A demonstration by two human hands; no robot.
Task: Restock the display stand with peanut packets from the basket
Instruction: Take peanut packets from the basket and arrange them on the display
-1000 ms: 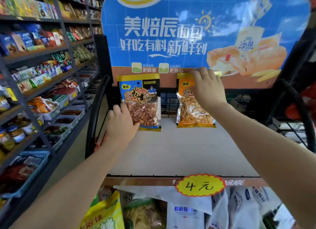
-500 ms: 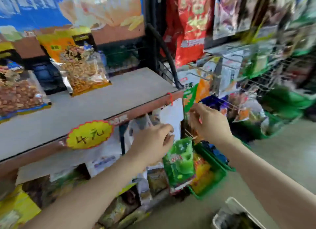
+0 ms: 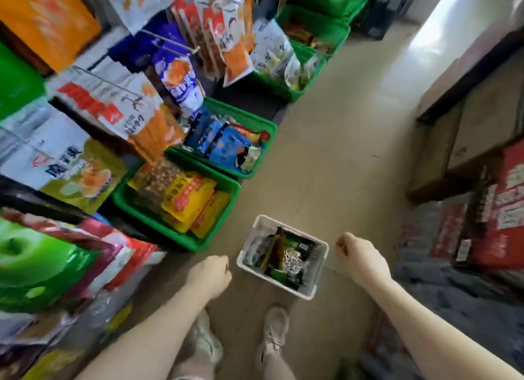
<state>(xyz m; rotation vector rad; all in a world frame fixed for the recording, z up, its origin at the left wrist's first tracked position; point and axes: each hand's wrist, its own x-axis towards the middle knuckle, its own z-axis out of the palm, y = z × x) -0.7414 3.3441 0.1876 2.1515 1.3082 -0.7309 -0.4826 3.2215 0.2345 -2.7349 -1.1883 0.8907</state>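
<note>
1. Since half a second ago the view has swung down from the shelf with the yellow price tag to the shop floor, and both hands have dropped from shelf height to hang low over the aisle.
2. At lower centre of the frame a white basket (image 3: 307, 293) stands on the tan floor (image 3: 334, 130), holding a jumble of packets (image 3: 286, 259); yellow, green, dark and clear wrappers show, but blur keeps me from telling which are peanuts.
3. Just left of the basket, the left hand (image 3: 209, 276) hovers with its fingers loosely curled and nothing in them, apart from the rim.
4. Just right of the basket, the right hand (image 3: 361, 262) also has its fingers curled in, back of the hand up; no packet shows in it.
5. Below the basket, at the bottom centre, two pale sneakers (image 3: 272, 333) stand on the floor between the forearms.
6. Left of centre a green crate (image 3: 181, 238) holds yellow snack packets (image 3: 188, 198) and a clear bag of brown nuts (image 3: 163, 178).
7. Touching its upper right end, a second green crate (image 3: 249, 119) holds blue packets (image 3: 224, 145).
8. Further green crates (image 3: 326, 22) run toward the upper centre, with white packets in them.
9. Hanging snack bags (image 3: 105, 104) in orange, white, blue and green fill the left side and upper left.
10. At the right edge sit red cartons (image 3: 499, 229), with brown cardboard boxes (image 3: 479, 124) above them.
</note>
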